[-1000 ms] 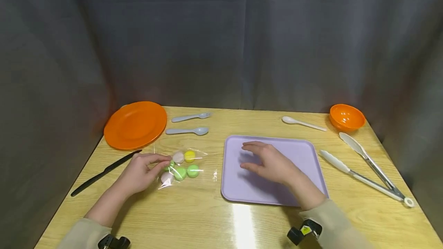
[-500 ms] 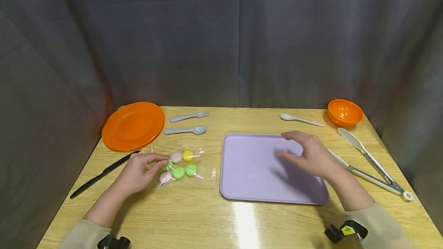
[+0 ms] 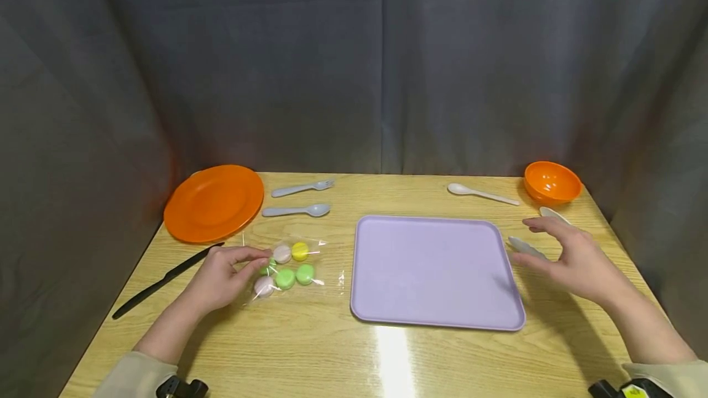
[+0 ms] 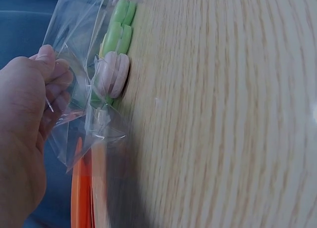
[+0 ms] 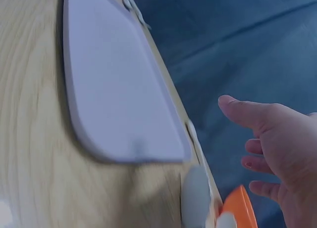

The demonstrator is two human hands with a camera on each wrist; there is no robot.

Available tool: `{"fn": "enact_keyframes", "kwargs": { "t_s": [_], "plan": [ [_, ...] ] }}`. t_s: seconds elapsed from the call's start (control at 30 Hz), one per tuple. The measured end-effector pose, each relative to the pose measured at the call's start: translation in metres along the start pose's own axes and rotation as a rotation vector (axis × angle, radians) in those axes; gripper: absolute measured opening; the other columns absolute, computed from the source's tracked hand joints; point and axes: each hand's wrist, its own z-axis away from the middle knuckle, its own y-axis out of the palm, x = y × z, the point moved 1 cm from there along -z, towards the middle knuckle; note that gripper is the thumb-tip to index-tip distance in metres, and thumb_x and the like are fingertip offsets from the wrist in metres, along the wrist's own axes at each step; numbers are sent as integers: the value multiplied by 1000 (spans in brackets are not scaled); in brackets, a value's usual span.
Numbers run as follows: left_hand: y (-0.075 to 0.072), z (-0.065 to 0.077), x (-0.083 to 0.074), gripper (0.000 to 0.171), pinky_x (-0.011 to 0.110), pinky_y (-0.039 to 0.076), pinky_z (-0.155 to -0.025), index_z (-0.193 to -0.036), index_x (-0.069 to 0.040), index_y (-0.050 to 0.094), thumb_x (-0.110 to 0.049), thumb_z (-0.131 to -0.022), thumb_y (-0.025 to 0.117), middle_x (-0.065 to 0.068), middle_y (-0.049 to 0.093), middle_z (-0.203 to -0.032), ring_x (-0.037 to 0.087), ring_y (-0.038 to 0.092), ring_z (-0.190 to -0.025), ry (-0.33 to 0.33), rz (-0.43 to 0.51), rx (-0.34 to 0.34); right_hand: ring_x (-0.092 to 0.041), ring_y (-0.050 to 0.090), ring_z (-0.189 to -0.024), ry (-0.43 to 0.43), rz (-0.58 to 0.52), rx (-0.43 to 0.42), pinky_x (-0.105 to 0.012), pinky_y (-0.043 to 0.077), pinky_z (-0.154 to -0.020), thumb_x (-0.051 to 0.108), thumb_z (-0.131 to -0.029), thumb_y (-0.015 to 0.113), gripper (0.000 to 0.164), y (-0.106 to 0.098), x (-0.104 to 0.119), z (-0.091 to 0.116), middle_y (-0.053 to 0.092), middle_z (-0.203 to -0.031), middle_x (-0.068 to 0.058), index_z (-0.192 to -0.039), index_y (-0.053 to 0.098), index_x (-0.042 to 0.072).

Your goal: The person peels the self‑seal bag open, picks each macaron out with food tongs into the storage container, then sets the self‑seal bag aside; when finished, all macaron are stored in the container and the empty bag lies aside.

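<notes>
a dark grey fabric curtain point(image 3: 276, 78) rises at 12 o'clock behind the pale wood-grain surface point(image 3: 298, 349). the lavender, rectangular, round-cornered tray point(image 3: 437, 272) lies at 3 o'clock of the surface's middle. the tongs with white, paddle-shaped ends point(image 3: 525, 246) lie at 3 o'clock from the tray, partly hidden by the right hand point(image 3: 578, 263), which is raised with its fingers spread apart. the flat round orange plate point(image 3: 214, 203) sits at 10 o'clock from the clear plastic bag point(image 3: 293, 265); that bag lies at 9 o'clock from the tray, and the left hand point(image 3: 224, 278) pinches its 9 o'clock end, fingers clamped on the film. the slim black knife point(image 3: 167, 277) lies at 9 o'clock from the bag. the glossy orange bowl point(image 3: 552, 183) stands at 2 o'clock from the tray, the slender white spoon point(image 3: 483, 193) at 1 o'clock. the pale grey-blue spoon point(image 3: 295, 210) and matching fork point(image 3: 302, 188) lie at 12 o'clock from the bag. inside it are 6 round macaron-shaped pieces point(image 3: 284, 279): 3 green, 2 pale pink, 1 yellow.
</notes>
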Motion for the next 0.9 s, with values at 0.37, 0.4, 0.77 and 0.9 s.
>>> {"fn": "enact_keyframes", "kwargs": {
  "t_s": [0.37, 0.4, 0.77, 0.9],
  "plan": [
    [-1, -1, -2, 17, 9, 50, -88, -106, -7, 83, 0, -91, 82, 0, 80, -104, 22, 76, -99, -1, 11, 9, -54, 50, -128, 175, 34, 43, -62, 38, -108, 37, -84, 93, 84, -26, -48, 31, 54, -146, -30, -147, 54, -1],
    [-1, -1, -2, 16, 9, 50, -88, -106, -7, 83, 0, -91, 82, -1, 80, -104, 22, 76, -99, -2, 8, 8, -55, 49, -129, 196, 39, 51, -71, 37, -101, 40, -84, 93, 86, -27, -52, 33, 52, -147, -31, -149, 52, 0],
    [-1, 0, -2, 18, 15, 56, -73, -107, -8, 83, 0, -91, 82, -2, 80, -107, 18, 75, -101, -33, 8, 20, -63, 40, -132, 297, 78, 112, -79, 34, -99, 49, -83, 91, 104, -25, -92, 51, 41, -150, -39, -153, 40, -8],
    [-1, 0, -3, 18, 14, 56, -76, -106, -8, 83, 1, -90, 83, -2, 80, -105, 18, 75, -100, -26, 4, 19, -60, 44, -126, 330, 94, 128, -77, 39, -94, 51, -82, 91, 107, -22, -103, 58, 42, -146, -40, -152, 39, -12]
  ]
}}
